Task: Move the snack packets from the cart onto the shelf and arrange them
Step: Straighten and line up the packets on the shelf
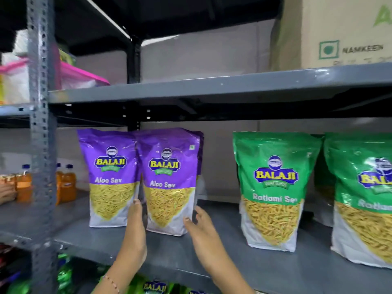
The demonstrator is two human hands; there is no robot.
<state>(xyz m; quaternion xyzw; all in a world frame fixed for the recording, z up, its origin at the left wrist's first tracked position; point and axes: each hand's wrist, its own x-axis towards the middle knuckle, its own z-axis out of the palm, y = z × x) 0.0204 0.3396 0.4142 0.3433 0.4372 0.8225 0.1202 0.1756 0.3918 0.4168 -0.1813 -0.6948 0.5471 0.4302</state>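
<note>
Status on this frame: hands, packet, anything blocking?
Left hand and right hand flank the front purple Aloo Sev packet, upright on the middle shelf. Grip unclear. Green Ratlami Sev packets stand apart to the right.

Open gap on shelf [212, 251] between front purple Aloo Sev packet [169, 183] and green Ratlami Sev packet [273, 192], clear to the back wall. Left packet [106, 177] touches the front one, no gap. Upper shelf edge [212, 90] caps headroom; slotted upright [41, 124] blocks far left.

Purple Aloo Sev packets [169, 181]; green Ratlami Sev packets [273, 187]; grey shelf [212, 255].
</note>
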